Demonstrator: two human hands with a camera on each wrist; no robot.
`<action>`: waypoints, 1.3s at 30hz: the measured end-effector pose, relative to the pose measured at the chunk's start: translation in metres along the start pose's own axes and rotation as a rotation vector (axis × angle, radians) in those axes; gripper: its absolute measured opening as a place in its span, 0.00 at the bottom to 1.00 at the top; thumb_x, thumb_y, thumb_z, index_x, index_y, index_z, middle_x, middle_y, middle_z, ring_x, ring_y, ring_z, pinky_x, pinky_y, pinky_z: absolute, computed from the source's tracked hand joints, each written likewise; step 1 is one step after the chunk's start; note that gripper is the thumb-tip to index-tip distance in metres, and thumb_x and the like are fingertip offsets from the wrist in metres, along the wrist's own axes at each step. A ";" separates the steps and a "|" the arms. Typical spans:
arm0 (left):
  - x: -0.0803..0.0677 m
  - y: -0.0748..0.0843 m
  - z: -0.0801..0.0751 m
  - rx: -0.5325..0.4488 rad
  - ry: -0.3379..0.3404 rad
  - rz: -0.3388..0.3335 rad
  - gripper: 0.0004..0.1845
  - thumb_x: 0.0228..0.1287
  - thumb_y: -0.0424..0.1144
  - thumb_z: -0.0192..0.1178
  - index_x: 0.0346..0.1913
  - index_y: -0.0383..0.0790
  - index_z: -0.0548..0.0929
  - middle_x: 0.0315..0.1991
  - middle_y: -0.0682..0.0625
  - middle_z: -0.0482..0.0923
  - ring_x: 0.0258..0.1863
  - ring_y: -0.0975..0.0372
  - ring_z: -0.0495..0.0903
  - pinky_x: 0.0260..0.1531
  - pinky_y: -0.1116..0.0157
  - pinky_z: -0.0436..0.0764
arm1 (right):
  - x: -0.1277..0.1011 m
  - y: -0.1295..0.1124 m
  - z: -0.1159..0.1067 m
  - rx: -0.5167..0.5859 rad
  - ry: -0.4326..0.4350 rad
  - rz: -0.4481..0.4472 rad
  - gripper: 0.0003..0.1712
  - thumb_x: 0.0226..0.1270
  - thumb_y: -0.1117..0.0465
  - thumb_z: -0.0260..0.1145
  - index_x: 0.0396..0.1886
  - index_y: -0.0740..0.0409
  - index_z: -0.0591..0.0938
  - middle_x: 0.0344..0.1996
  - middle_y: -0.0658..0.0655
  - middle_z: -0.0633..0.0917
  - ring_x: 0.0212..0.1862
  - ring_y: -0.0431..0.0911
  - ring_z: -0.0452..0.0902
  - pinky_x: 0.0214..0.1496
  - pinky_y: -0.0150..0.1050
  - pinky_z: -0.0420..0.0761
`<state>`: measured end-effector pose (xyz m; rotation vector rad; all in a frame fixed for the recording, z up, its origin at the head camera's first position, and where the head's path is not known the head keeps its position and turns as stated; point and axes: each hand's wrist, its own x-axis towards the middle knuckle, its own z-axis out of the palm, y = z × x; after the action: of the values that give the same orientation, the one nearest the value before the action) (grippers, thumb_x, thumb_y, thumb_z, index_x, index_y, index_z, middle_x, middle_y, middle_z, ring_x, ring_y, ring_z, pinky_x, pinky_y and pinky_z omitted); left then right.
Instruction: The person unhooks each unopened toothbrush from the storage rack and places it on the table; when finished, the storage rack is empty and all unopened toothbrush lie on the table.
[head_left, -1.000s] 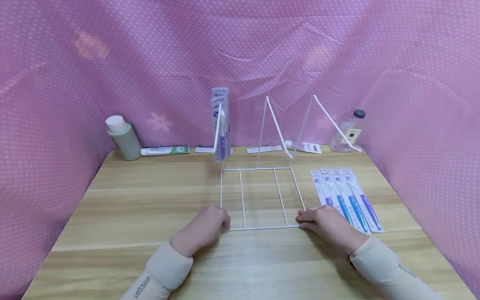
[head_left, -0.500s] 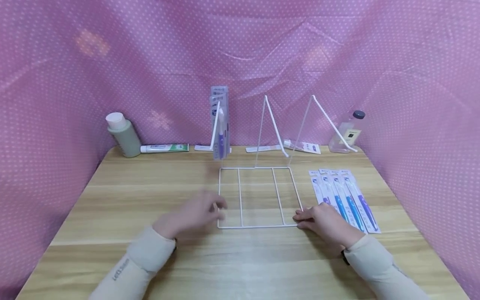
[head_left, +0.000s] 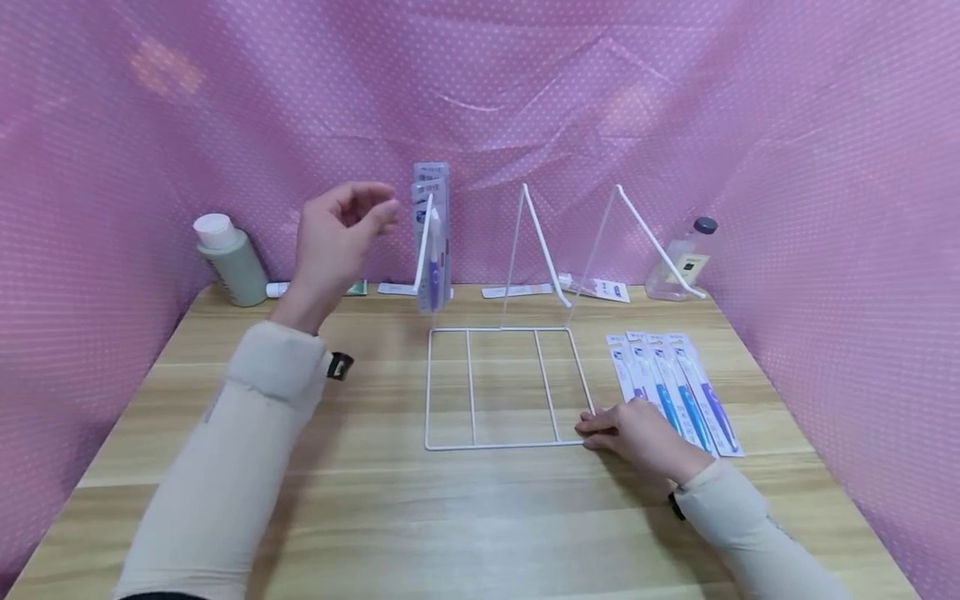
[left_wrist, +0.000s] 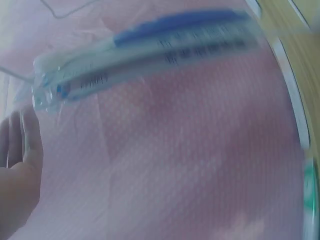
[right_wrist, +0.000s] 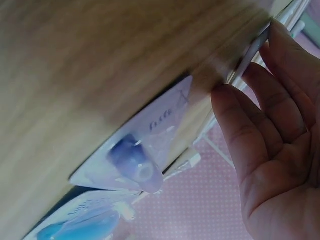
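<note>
A white wire display rack (head_left: 495,447) stands mid-table, with slanted hooks rising at its back. Packaged toothbrushes (head_left: 434,271) hang on its left hook. My left hand (head_left: 337,229) is raised just left of these packs, fingers loosely bent and holding nothing. In the left wrist view that hand (left_wrist: 22,172) is near the top end of a blurred toothbrush pack (left_wrist: 150,57), apart from it. My right hand (head_left: 637,433) pinches the rack's front right base corner; its fingertips meet the wire (right_wrist: 250,57) in the right wrist view.
Several toothbrush packs (head_left: 678,392) lie in a row right of the rack. Along the back are a green bottle (head_left: 236,268), a toothpaste tube (head_left: 276,290) partly behind my left wrist, another tube (head_left: 603,288) and a clear bottle (head_left: 671,275). Pink cloth (head_left: 480,100) encloses the table.
My left hand has let go of the rack's front left corner and risen to beside the hanging packs. The right hand keeps its grip on the right corner.
</note>
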<state>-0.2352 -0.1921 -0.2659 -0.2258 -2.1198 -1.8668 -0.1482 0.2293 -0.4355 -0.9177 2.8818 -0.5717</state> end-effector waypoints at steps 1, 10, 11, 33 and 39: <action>0.005 0.000 0.003 -0.059 0.022 -0.004 0.16 0.68 0.39 0.72 0.56 0.38 0.87 0.46 0.49 0.88 0.46 0.58 0.87 0.53 0.67 0.86 | 0.001 0.000 0.001 0.003 -0.005 -0.002 0.13 0.64 0.60 0.78 0.48 0.53 0.94 0.49 0.55 0.92 0.56 0.55 0.89 0.60 0.56 0.85; 0.026 -0.009 0.029 -0.274 0.080 -0.014 0.12 0.64 0.33 0.74 0.50 0.38 0.90 0.45 0.51 0.90 0.46 0.61 0.88 0.57 0.64 0.85 | 0.002 0.000 0.002 0.024 -0.015 0.019 0.12 0.64 0.60 0.78 0.47 0.52 0.94 0.48 0.54 0.93 0.57 0.54 0.89 0.61 0.55 0.85; 0.026 -0.010 0.030 -0.274 0.082 -0.011 0.12 0.64 0.33 0.74 0.50 0.38 0.90 0.45 0.51 0.90 0.45 0.61 0.87 0.56 0.64 0.86 | 0.002 0.000 0.002 0.025 -0.013 0.016 0.12 0.64 0.60 0.78 0.47 0.52 0.94 0.48 0.53 0.93 0.56 0.53 0.89 0.61 0.55 0.85; -0.015 0.005 0.016 -0.212 0.003 -0.035 0.13 0.63 0.38 0.76 0.49 0.39 0.91 0.43 0.51 0.89 0.45 0.61 0.86 0.55 0.66 0.86 | 0.004 -0.002 0.000 0.023 -0.005 -0.017 0.12 0.64 0.61 0.78 0.47 0.53 0.94 0.47 0.54 0.93 0.55 0.54 0.90 0.60 0.55 0.86; -0.036 0.010 0.011 -0.269 -0.052 -0.038 0.15 0.62 0.38 0.77 0.50 0.37 0.91 0.42 0.50 0.90 0.43 0.62 0.85 0.53 0.68 0.86 | 0.003 0.000 -0.002 0.007 -0.002 -0.016 0.12 0.64 0.61 0.79 0.47 0.53 0.94 0.46 0.53 0.93 0.53 0.52 0.91 0.57 0.53 0.88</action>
<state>-0.1995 -0.1768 -0.2700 -0.2983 -1.9114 -2.1886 -0.1506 0.2280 -0.4338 -0.9411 2.8712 -0.5820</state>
